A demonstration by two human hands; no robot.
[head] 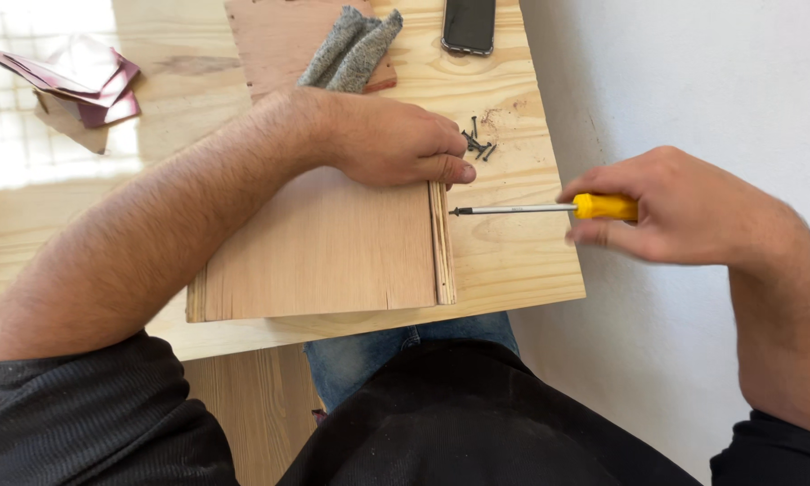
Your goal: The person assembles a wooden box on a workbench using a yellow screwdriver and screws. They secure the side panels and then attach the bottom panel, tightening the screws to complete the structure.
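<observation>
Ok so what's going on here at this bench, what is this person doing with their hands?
A person sits at a light wooden worktop. Their left hand presses down on a plywood panel, fingers at its right edge. Their right hand holds a yellow-handled screwdriver level, its tip pointing at that edge, with a screw seemingly on the tip. A small pile of dark screws lies just beyond the left hand, with a grey cloth and a phone further back.

place: home woodworking spot | evidence: pine worktop [513, 261], loose screws [477, 144], sandpaper sheets [90, 85], plywood panel [324, 247]
</observation>
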